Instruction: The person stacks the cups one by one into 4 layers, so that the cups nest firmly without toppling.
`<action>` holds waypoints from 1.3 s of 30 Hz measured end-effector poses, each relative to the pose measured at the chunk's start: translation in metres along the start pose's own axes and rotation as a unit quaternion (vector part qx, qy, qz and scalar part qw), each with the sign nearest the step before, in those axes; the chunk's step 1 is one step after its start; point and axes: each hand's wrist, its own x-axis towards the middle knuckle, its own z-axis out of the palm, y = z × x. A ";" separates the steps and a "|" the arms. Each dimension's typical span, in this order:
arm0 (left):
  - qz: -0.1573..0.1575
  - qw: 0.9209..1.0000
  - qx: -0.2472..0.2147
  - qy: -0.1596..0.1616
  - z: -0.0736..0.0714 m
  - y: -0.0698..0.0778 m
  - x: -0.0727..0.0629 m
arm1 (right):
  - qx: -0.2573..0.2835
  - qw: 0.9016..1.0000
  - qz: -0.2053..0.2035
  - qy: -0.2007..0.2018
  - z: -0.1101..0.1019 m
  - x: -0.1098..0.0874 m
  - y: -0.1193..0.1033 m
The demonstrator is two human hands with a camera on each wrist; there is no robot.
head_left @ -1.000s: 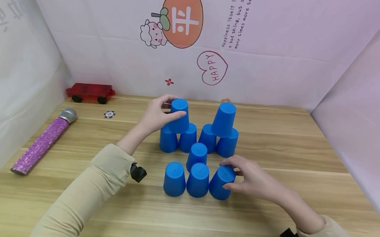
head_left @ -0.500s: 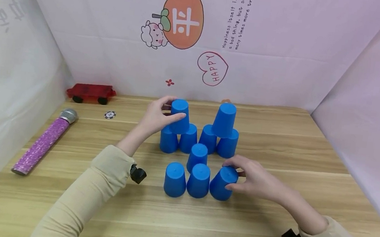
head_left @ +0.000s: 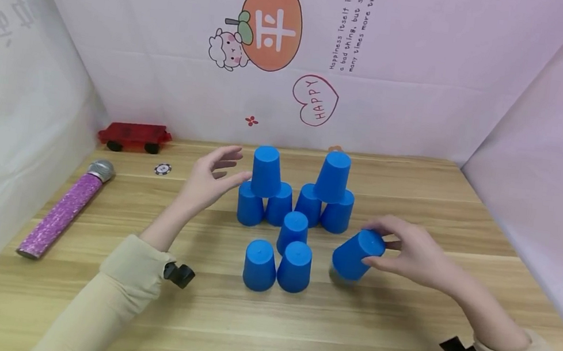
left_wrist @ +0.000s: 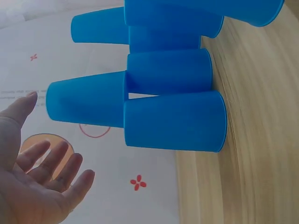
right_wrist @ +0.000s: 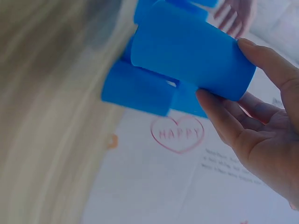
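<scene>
In the head view my right hand [head_left: 410,257] pinches an upside-down blue cup [head_left: 355,256] near its base, tilted and raised off the table. The right wrist view shows the thumb and fingers on either side of this cup [right_wrist: 187,53]. My left hand [head_left: 208,181] is spread beside the back left stack, apart from its top cup [head_left: 266,171]. That cup straddles two lower cups [head_left: 249,205]. A matching stack has its own top cup [head_left: 332,176]. Nearer stand a single cup [head_left: 293,232] and two front cups [head_left: 259,265], all upside down.
A purple glittery microphone [head_left: 62,211] lies at the left. Behind it are a red toy wagon [head_left: 135,135] and a poker chip [head_left: 162,169]. White printed sheets [head_left: 398,113] wall in the wooden table [head_left: 242,333] at the back and sides.
My right hand has lifted the front right cup and carried it rightward, tilting it. My left hand has let go of the back left top cup and drawn back to the left.
</scene>
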 end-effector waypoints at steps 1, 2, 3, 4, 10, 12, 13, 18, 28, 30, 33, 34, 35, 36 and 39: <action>-0.001 1.000 -0.004 -0.006 -0.002 0.001 -0.003 | -0.005 1.000 0.003 0.006 -0.004 -0.001 -0.001; -0.002 1.000 -0.008 -0.011 -0.004 0.001 -0.007 | -0.008 1.000 0.003 0.012 -0.009 -0.001 -0.001; -0.006 1.000 -0.012 -0.017 -0.006 0.002 -0.011 | -0.011 1.000 0.004 0.018 -0.014 -0.002 -0.002; -0.009 1.000 -0.016 -0.022 -0.007 0.003 -0.016 | -0.016 1.000 0.005 0.025 -0.019 -0.002 -0.003; -0.025 0.998 -0.032 -0.038 -0.008 0.006 -0.050 | -0.035 0.995 -0.007 0.093 -0.053 -0.001 -0.007; -0.022 0.998 -0.037 -0.041 -0.006 0.005 -0.060 | -0.042 0.992 -0.012 0.115 -0.065 0.002 -0.009; -0.020 0.998 -0.038 -0.042 -0.005 0.005 -0.065 | -0.046 0.991 -0.012 0.124 -0.070 0.004 -0.010; -0.016 0.998 -0.048 -0.043 0.001 0.007 -0.082 | -0.062 0.989 0.001 0.136 -0.092 0.017 -0.016; -0.058 0.994 -0.069 -0.062 0.019 0.006 -0.096 | -0.067 0.993 0.021 0.096 -0.114 0.061 -0.034; -0.070 0.993 -0.070 -0.068 0.024 0.006 -0.098 | -0.069 0.994 0.025 0.085 -0.115 0.072 -0.038; -0.079 0.992 -0.069 -0.073 0.031 0.007 -0.099 | -0.072 0.995 0.029 0.069 -0.115 0.090 -0.046; -0.081 0.992 -0.067 -0.075 0.033 0.007 -0.100 | -0.070 0.995 0.029 0.066 -0.114 0.095 -0.048; -0.083 0.992 -0.065 -0.075 0.035 0.007 -0.100 | -0.068 0.995 0.029 0.063 -0.113 0.101 -0.051; -0.084 0.991 -0.066 -0.077 0.038 0.007 -0.100 | -0.064 0.996 0.029 0.062 -0.112 0.105 -0.053; -0.090 0.991 -0.060 -0.079 0.044 0.007 -0.102 | -0.052 0.997 0.022 0.055 -0.106 0.120 -0.057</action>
